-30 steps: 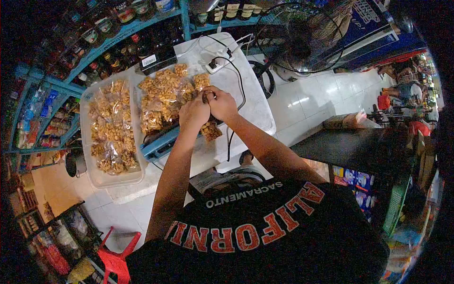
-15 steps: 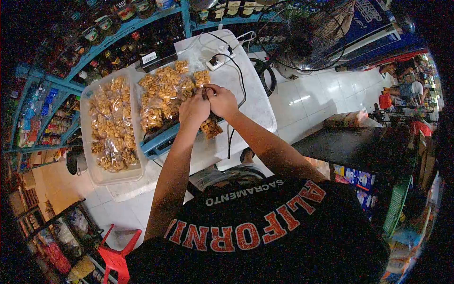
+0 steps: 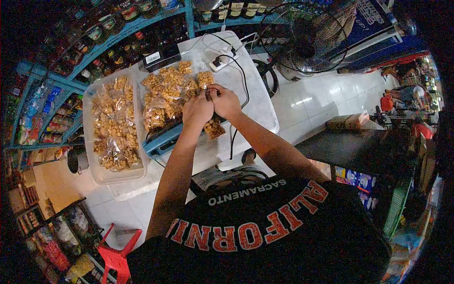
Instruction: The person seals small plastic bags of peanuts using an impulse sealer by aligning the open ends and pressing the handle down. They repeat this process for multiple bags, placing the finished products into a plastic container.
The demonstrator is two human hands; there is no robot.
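Observation:
My left hand (image 3: 198, 111) and my right hand (image 3: 225, 102) meet over the right end of a blue device (image 3: 163, 142), fingers curled and pinched together. What lies between the fingertips is dark and too small to make out. A clear bag of brown snacks (image 3: 214, 129) shows just below the hands. To the left, a pile of clear snack bags (image 3: 165, 90) lies beside and over the device. Further left, a translucent plastic tub (image 3: 140, 161) holds more of these bags. Another small bag (image 3: 205, 78) lies just above my fingers.
The white table (image 3: 257, 102) carries a power strip (image 3: 221, 60) with cables, one running down right of my hands. A black box (image 3: 161, 58) stands behind the bags. Beyond are a fan (image 3: 302, 47) and bottle shelves. A red chair (image 3: 115, 255) is at lower left; people are far right.
The whole view has shifted slightly. My hands remain together in nearly the same place over the device, with no clear change in what they hold.

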